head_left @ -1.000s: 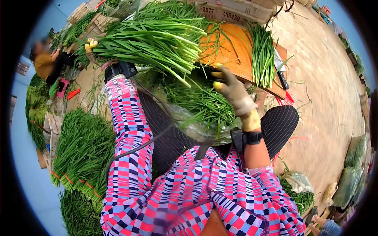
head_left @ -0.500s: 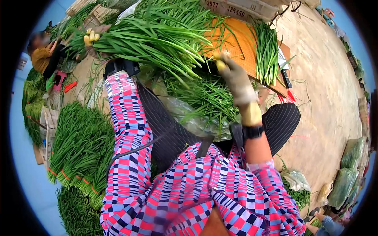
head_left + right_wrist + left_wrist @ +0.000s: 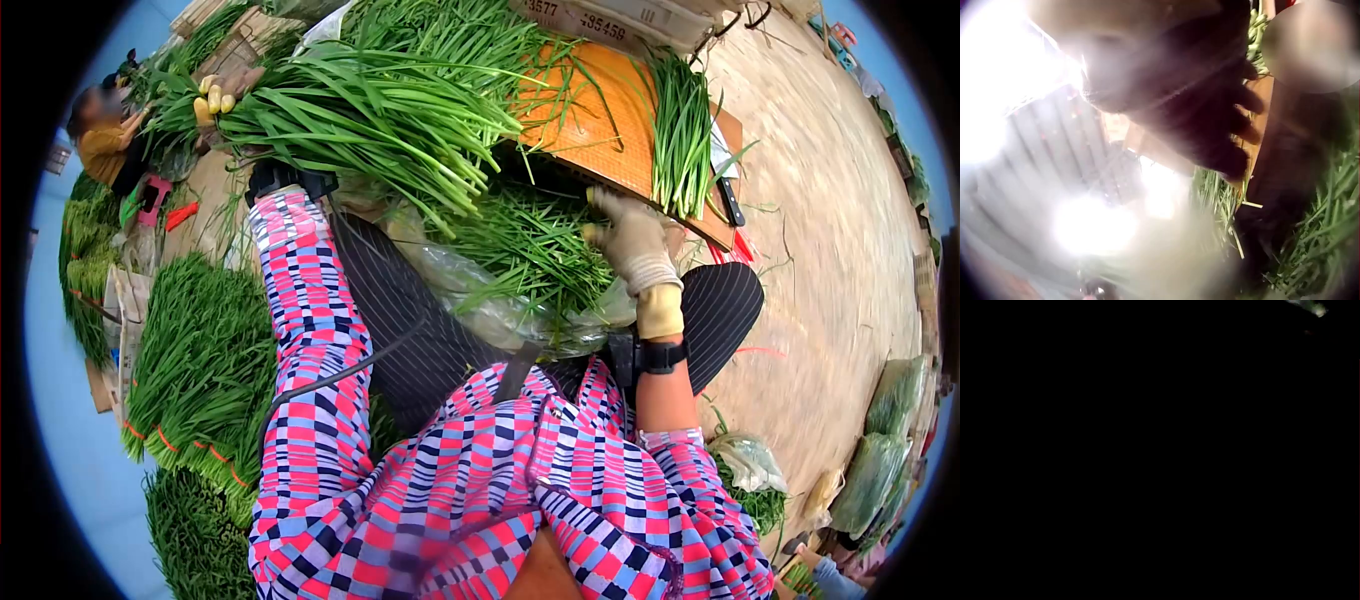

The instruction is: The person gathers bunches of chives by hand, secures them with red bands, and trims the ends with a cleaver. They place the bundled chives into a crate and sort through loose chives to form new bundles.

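Note:
A large bunch of garlic chives (image 3: 370, 125), pale cut ends pointing right, is in the grip of my gloved left hand (image 3: 218, 95) in the head view. The glove's yellow fingertips curl over the leafy end. My gloved right hand (image 3: 632, 240) is beside the near edge of an orange board (image 3: 585, 125), above loose chive leaves (image 3: 530, 245) on clear plastic. In the right wrist view the right fingers (image 3: 1244, 131) are spread and loosely bent, holding nothing. The left wrist view is almost wholly black.
A smaller row of chives (image 3: 682, 135) lies on the board's right side, beside a black-handled knife (image 3: 730, 200). A printed crate (image 3: 590, 25) stands behind. Tied chive bundles (image 3: 205, 370) are stacked at my left. Another person (image 3: 105, 145) sits at far left.
My right hand has dropped from near the cut ends, down and right to the board's near edge. My left hand has shifted slightly left, still gripping the bunch, whose cut ends now hang lower.

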Motion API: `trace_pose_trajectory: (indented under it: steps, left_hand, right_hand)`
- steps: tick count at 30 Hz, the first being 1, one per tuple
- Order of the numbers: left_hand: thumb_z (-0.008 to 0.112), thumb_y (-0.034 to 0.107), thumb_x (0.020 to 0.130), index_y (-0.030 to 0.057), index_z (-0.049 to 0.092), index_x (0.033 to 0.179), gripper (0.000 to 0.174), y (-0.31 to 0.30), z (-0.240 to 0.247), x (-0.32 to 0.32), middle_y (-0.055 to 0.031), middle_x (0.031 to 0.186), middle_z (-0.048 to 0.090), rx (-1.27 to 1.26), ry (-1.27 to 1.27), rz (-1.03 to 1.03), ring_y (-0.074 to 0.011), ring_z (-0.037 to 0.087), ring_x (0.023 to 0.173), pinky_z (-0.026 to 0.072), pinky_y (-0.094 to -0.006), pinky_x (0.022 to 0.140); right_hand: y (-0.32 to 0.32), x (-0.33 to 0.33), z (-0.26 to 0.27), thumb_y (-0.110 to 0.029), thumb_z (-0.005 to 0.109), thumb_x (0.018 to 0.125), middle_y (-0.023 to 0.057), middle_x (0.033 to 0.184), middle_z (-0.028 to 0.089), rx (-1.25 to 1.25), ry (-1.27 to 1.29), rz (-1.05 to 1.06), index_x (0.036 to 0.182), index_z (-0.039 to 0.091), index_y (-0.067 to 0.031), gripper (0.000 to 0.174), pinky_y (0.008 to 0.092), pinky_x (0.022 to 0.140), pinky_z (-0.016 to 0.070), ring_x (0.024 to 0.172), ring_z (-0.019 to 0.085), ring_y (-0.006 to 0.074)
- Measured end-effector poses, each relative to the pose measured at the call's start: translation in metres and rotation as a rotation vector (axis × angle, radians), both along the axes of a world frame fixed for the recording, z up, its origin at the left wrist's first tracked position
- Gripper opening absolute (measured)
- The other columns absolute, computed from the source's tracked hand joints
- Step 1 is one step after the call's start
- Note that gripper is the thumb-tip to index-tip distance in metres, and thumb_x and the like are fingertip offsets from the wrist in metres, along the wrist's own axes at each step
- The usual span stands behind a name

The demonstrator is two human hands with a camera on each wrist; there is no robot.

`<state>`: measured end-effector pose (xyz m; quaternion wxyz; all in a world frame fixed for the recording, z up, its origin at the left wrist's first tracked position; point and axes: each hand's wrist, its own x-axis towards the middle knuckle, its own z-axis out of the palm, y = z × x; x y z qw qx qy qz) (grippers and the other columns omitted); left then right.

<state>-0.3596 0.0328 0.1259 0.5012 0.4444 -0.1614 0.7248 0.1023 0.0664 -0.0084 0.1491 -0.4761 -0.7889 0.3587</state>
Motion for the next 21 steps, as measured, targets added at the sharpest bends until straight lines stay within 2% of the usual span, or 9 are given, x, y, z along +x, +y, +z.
trace_pose_trajectory:
  steps: [1,2,4,7,11,14,15,18,21]
  left_hand:
    - [0.058,0.018,0.088,0.0119,0.050,0.096,0.013,0.004,0.004,0.005,0.0059,0.080,0.055,0.001,0.021,-0.011,-0.0093,0.051,0.077,0.0360,-0.0282,0.081]
    - [0.059,0.018,0.088,0.0119,0.050,0.096,0.013,0.005,0.007,0.010,0.0059,0.080,0.055,0.002,0.043,-0.019,-0.0092,0.052,0.078,0.0360,-0.0280,0.081]
    - [0.059,0.017,0.088,0.0116,0.050,0.097,0.014,0.008,0.015,0.035,0.0051,0.081,0.055,0.028,0.066,-0.097,-0.0093,0.053,0.079,0.0362,-0.0277,0.081]
    - [0.060,0.016,0.086,0.0149,0.047,0.095,0.015,0.011,0.023,0.060,0.0061,0.081,0.053,-0.036,0.059,-0.113,-0.0075,0.052,0.077,0.0375,-0.0265,0.081]
    - [0.061,0.013,0.084,0.0150,0.048,0.095,0.018,0.005,0.028,0.066,0.0062,0.082,0.054,-0.079,0.078,0.025,-0.0075,0.052,0.079,0.0371,-0.0272,0.084]
    - [0.060,0.017,0.086,0.0118,0.050,0.100,0.018,0.000,0.022,0.062,0.0044,0.086,0.056,0.000,0.039,-0.076,-0.0082,0.054,0.083,0.0374,-0.0292,0.087]
    - [0.059,0.020,0.087,0.0106,0.050,0.102,0.019,0.001,0.021,0.056,0.0041,0.088,0.057,0.062,0.035,-0.143,-0.0087,0.055,0.084,0.0376,-0.0298,0.089]
    - [0.066,0.020,0.085,0.0131,0.055,0.101,0.021,0.008,0.024,-0.007,0.0038,0.087,0.066,0.290,0.267,-0.173,-0.0062,0.060,0.090,0.0439,-0.0261,0.088]
    - [0.067,0.022,0.085,0.0123,0.057,0.103,0.022,0.007,0.037,-0.026,0.0025,0.090,0.067,0.412,0.346,-0.239,-0.0070,0.061,0.091,0.0451,-0.0262,0.090]
  right_hand:
    - [0.005,-0.009,-0.001,-0.030,0.072,0.080,0.0144,0.117,0.063,0.094,0.225,-0.101,0.125,0.056,-0.0037,0.055,0.0290,0.092,0.0443,0.108,0.060,0.0205]
    - [0.012,-0.022,0.003,-0.033,0.072,0.079,0.0156,0.120,0.061,-0.162,0.590,-0.144,0.127,0.054,-0.0040,0.058,0.0306,0.095,0.0431,0.112,0.058,0.0226]
    - [0.008,-0.045,0.065,-0.033,0.072,0.079,0.0171,0.124,0.059,-0.156,0.503,-0.057,0.127,0.054,-0.0036,0.059,0.0316,0.096,0.0425,0.115,0.056,0.0243]
    - [0.011,-0.094,0.064,-0.032,0.070,0.082,0.0162,0.112,0.065,0.017,0.693,0.044,0.114,0.063,-0.0013,0.045,0.0304,0.089,0.0460,0.107,0.059,0.0236]
    - [0.014,-0.103,0.051,-0.021,0.062,0.089,0.0053,0.088,0.066,-0.431,1.253,-0.195,0.101,0.065,0.0017,0.026,0.0245,0.076,0.0460,0.083,0.059,0.0140]
    - [0.001,-0.070,0.036,-0.018,0.056,0.091,0.0073,0.088,0.066,-0.727,1.588,0.005,0.097,0.061,-0.0006,0.019,0.0280,0.083,0.0455,0.082,0.059,0.0158]
    - [0.000,-0.054,0.014,-0.018,0.056,0.091,0.0077,0.090,0.066,-0.689,1.503,0.114,0.097,0.061,-0.0007,0.019,0.0280,0.085,0.0446,0.081,0.060,0.0161]
    - [-0.006,-0.006,-0.014,-0.034,0.062,0.088,0.0037,0.086,0.067,-0.351,0.412,0.156,0.088,0.065,-0.0036,0.030,0.0270,0.077,0.0468,0.083,0.061,0.0145]
    - [-0.007,0.008,-0.026,-0.030,0.068,0.084,0.0068,0.105,0.068,-0.133,-0.429,0.244,0.113,0.064,-0.0071,0.037,0.0290,0.083,0.0481,0.099,0.063,0.0182]
